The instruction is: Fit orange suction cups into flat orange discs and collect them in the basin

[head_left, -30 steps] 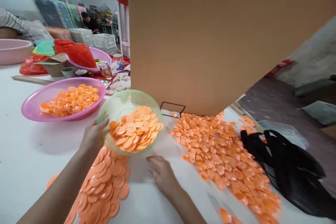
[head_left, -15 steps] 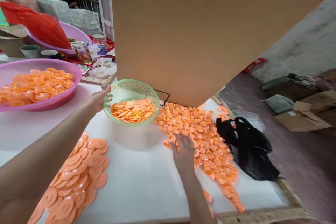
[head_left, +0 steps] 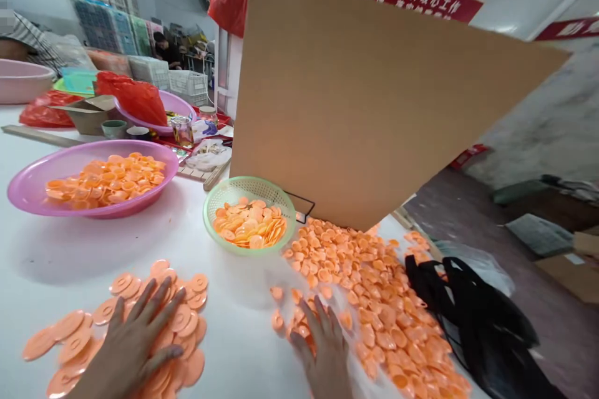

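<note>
We spread our left hand (head_left: 138,331) on orange discs (head_left: 186,324) front-left of the green basket (head_left: 253,251). Our right hand (head_left: 326,343), loosely spread, rests among orange cups (head_left: 386,318) front-right of it

Stacked crates (head_left: 186,82) and heaped orange parts (head_left: 379,302) mark a workshop.

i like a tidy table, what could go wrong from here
The left hand is spread over flat orange discs; pressing might slide the overlapping ones apart. The right hand is at the small orange caps, some lying loose toward the discs, so strays could mix. The black bag-like item lies beside the caps, so some may catch in it.
</note>
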The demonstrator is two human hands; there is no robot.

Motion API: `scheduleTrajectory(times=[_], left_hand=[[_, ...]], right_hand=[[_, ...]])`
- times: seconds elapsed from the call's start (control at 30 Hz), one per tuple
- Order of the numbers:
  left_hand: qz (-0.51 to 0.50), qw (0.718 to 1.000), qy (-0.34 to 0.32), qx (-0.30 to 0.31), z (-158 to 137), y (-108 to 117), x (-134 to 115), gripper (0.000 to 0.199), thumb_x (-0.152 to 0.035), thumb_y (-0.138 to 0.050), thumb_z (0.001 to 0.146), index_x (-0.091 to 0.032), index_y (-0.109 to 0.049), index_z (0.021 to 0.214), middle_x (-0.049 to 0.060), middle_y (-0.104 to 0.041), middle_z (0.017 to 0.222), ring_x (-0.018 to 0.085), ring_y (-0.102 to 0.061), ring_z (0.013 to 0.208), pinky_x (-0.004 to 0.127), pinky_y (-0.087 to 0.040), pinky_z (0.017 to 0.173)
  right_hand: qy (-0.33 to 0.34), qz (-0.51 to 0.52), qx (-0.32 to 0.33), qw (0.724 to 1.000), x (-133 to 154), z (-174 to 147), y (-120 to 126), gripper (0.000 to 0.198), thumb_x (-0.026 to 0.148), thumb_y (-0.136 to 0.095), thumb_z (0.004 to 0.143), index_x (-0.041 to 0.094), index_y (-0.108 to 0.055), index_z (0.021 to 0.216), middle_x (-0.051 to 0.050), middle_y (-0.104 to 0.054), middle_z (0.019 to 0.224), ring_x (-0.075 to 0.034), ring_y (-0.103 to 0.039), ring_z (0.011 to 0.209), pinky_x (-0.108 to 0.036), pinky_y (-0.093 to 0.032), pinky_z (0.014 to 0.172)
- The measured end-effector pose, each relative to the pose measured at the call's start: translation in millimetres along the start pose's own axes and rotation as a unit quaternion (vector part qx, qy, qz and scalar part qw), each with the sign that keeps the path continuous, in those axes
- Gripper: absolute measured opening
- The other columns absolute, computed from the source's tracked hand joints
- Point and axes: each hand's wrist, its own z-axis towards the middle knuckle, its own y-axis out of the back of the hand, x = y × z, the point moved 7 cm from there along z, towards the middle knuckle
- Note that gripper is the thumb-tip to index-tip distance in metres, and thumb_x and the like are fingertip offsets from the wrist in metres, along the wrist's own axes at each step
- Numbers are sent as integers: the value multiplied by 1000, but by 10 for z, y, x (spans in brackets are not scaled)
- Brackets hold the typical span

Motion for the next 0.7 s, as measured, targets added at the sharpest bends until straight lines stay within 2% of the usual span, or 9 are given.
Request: scheduleTrajectory(times=[0.07,0.2,0.3,0.37,0.4,0.5,0.53,0.6,0.7], left_hand=[[-24,999,-30,24,37,-52,-251,75,-75,-50,77,-47,-30,144,3,-26,156,40,-24,144,68,-11,111],[-84,980,-115,135,140,-67,-845,88,-75,-51,76,-44,-11,148,6,-16,158,44,-15,144,77,-3,107],[-105,970,-135,174,99,-133,-1050,101,-78,-60,66,-42,-12,148,9,-16,157,49,-14,142,80,-2,103],[-98,979,-95,153,68,-198,-945,105,-82,-62,59,-41,-21,147,11,-21,156,51,-16,141,81,-2,102],[-99,984,-67,129,79,-209,-830,100,-82,-60,61,-41,-27,146,10,-24,155,50,-18,141,80,-4,104],[-177,984,16,16,362,-5,-363,64,-70,-46,83,-39,-47,139,5,-42,149,38,-33,140,68,-14,113],[-229,972,43,-34,563,161,-191,57,-64,-40,88,-37,-52,137,4,-48,146,33,-39,138,62,-19,115],[-336,928,108,-119,1111,567,127,55,-63,-41,88,-31,-59,129,5,-57,137,29,-50,130,50,-32,113],[-450,863,138,-185,2180,1144,327,59,-64,-49,83,-23,-62,122,10,-58,136,30,-44,133,46,-28,115]], right_hand=[[14,-3,-11,1000,46,21,1,51,55,-46,90,35,-55,136,-1,-42,149,-37,-37,137,-58,-43,102],[56,19,-7,998,125,28,33,47,51,-48,91,35,-58,133,-1,-46,147,-35,-42,135,-54,-45,102],[84,59,32,994,161,72,97,44,53,-56,86,37,-63,126,0,-51,142,-33,-45,134,-53,-44,105],[69,97,23,993,103,201,236,44,54,-58,84,34,-66,122,-2,-55,139,-33,-46,133,-53,-42,107],[45,123,0,991,24,307,342,46,54,-57,84,31,-67,122,-4,-56,138,-32,-47,132,-52,-41,108],[-95,218,-104,966,-460,746,708,62,57,-54,80,19,-61,129,-13,-58,134,-33,-56,122,-49,-46,103],[-149,249,-137,947,-678,917,814,70,58,-55,77,15,-57,132,-16,-58,132,-33,-59,116,-48,-49,99],[-232,291,-199,907,-1128,1293,989,86,59,-59,68,12,-48,138,-19,-55,133,-35,-61,111,-49,-53,92],[-267,306,-264,875,-1709,1939,1142,97,56,-65,56,15,-41,142,-19,-50,137,-38,-54,119,-49,-54,86]])
